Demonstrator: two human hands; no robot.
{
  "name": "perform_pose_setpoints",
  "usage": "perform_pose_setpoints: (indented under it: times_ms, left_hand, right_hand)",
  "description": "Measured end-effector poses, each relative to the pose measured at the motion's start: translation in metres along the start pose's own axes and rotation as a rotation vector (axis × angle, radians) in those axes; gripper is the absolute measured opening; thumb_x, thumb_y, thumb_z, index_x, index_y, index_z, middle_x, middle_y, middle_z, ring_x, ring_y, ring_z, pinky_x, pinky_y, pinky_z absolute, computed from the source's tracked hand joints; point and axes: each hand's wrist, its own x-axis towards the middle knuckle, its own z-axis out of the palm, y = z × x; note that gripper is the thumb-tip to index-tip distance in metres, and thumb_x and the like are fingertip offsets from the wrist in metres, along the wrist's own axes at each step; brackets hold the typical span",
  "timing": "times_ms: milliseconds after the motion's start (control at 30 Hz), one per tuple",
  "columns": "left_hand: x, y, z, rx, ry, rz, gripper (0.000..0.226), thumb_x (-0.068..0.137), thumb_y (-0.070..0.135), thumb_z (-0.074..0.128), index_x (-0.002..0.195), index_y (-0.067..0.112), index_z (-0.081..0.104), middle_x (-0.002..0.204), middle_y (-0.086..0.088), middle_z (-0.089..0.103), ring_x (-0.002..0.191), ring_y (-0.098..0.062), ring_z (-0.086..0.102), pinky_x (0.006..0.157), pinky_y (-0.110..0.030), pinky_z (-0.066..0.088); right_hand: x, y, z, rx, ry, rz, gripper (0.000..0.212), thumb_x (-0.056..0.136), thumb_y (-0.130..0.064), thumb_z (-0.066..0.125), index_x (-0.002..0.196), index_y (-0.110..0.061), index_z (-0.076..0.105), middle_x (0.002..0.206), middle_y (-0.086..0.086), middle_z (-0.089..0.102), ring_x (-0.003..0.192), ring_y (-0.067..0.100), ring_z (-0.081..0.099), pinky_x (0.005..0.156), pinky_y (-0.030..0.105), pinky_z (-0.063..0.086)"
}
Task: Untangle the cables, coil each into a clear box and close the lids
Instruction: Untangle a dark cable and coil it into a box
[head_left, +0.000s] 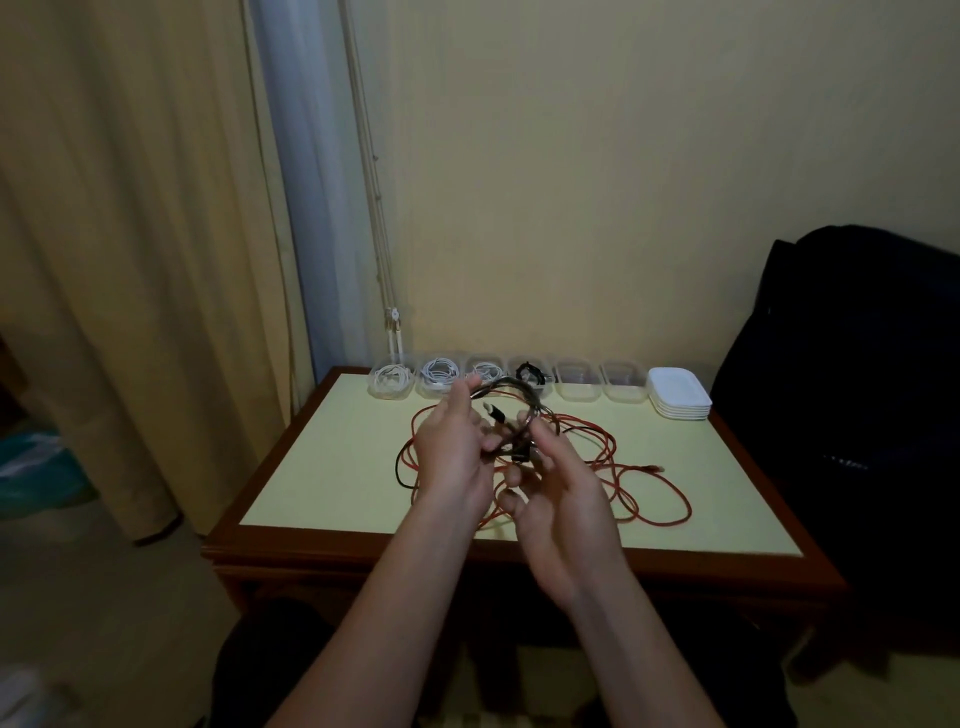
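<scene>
Above the table's middle, my left hand (453, 451) and my right hand (558, 501) both grip a dark cable (511, 387) that arches in a loop between them. A plug end (493, 412) pokes out near my left fingers. Under my hands a long red cable (652, 488) lies in loose tangled loops on the table (332, 462), with a black strand (399, 465) at its left. Along the far edge stands a row of clear boxes: three hold white cables (390, 382), one holds a black cable (531, 375), and two are empty (577, 383).
A stack of white lids (679, 397) sits at the back right corner. A dark bag or garment (852, 415) hangs to the right of the table. Curtains (130, 260) hang on the left.
</scene>
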Motion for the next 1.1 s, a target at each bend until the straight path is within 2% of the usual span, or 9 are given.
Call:
perform_pose_setpoints:
  times_ms: [67,200,267,367,500,633,800,933,1100]
  left_hand:
    - [-0.004,-0.008,0.000,0.128,0.013,-0.012,0.025,0.105,0.029,0.050,0.107,0.011,0.068,0.049,0.003,0.028,0.039,-0.012,0.032,0.035,-0.017,0.029]
    - [0.001,-0.016,-0.008,0.071,-0.089,-0.233,0.012,0.101,0.012,0.054,0.094,0.005,0.062,0.049,0.005,0.028,0.037,-0.006,0.027,0.035,-0.019,0.030]
    - [0.006,-0.014,-0.015,0.153,-0.180,-0.345,0.011,0.100,0.016,0.056,0.091,0.009,0.058,0.052,0.004,0.031,0.037,-0.006,0.027,0.035,-0.018,0.030]
    - [0.009,-0.008,-0.021,0.330,-0.327,-0.407,0.018,0.100,0.026,0.057,0.101,0.009,0.065,0.053,0.007,0.019,0.037,-0.004,0.017,0.034,-0.016,0.018]
    - [0.011,-0.011,-0.020,0.233,-0.344,-0.375,0.027,0.102,0.027,0.051,0.108,0.005,0.067,0.051,0.008,0.015,0.034,-0.001,0.014,0.031,-0.015,0.010]
    - [0.014,-0.009,-0.019,0.144,-0.297,-0.276,0.025,0.101,0.025,0.053,0.107,0.004,0.066,0.047,0.009,0.017,0.032,-0.001,0.015,0.029,-0.015,0.011]
    - [0.012,-0.006,-0.017,0.103,-0.287,-0.236,0.026,0.101,0.026,0.054,0.108,0.005,0.068,0.049,0.009,0.017,0.034,-0.001,0.015,0.029,-0.016,0.012]
    - [0.009,-0.006,-0.012,0.092,-0.276,-0.219,0.024,0.102,0.025,0.054,0.106,0.006,0.068,0.048,0.009,0.016,0.033,-0.001,0.014,0.029,-0.015,0.011]
    - [0.006,-0.009,-0.009,0.119,-0.269,-0.186,0.022,0.101,0.024,0.056,0.103,0.006,0.068,0.048,0.009,0.015,0.034,-0.001,0.013,0.030,-0.016,0.011]
  right_hand:
    - [0.004,-0.001,0.001,-0.007,0.055,0.050,0.029,0.094,-0.032,0.065,0.116,-0.013,0.068,0.097,0.004,0.066,0.079,0.015,0.055,0.076,0.036,0.038]
    - [0.013,-0.015,-0.014,-0.098,0.207,0.165,0.008,0.094,-0.018,0.067,0.092,-0.014,0.061,0.062,-0.002,0.049,0.048,0.008,0.041,0.050,0.026,0.028]
    - [0.013,-0.022,-0.028,-0.164,0.204,0.233,0.014,0.093,-0.004,0.062,0.087,-0.014,0.054,0.059,-0.003,0.045,0.041,0.007,0.035,0.045,0.024,0.025]
    - [0.010,-0.026,-0.041,-0.219,0.146,0.323,0.015,0.093,0.002,0.060,0.103,-0.009,0.058,0.070,0.002,0.048,0.047,0.009,0.033,0.044,0.024,0.034]
    - [0.010,-0.023,-0.048,-0.397,0.076,0.246,0.022,0.095,-0.001,0.064,0.116,-0.002,0.062,0.078,0.004,0.055,0.057,0.009,0.048,0.055,0.025,0.048]
    - [0.011,-0.026,-0.050,-0.560,0.044,0.135,0.019,0.090,0.008,0.065,0.107,0.000,0.069,0.068,0.005,0.056,0.054,0.013,0.050,0.060,0.029,0.049]
    - [0.012,-0.019,-0.038,-0.389,0.094,0.127,0.020,0.093,0.005,0.059,0.107,0.001,0.071,0.075,0.008,0.060,0.057,0.014,0.053,0.061,0.031,0.053]
    - [0.010,-0.016,-0.030,-0.249,0.073,0.105,0.014,0.096,-0.006,0.059,0.103,-0.007,0.071,0.077,0.005,0.060,0.057,0.013,0.048,0.057,0.029,0.042]
    - [0.009,-0.011,-0.029,-0.284,0.033,0.049,0.012,0.096,-0.012,0.066,0.107,-0.015,0.064,0.073,-0.001,0.057,0.053,0.008,0.042,0.052,0.024,0.039]
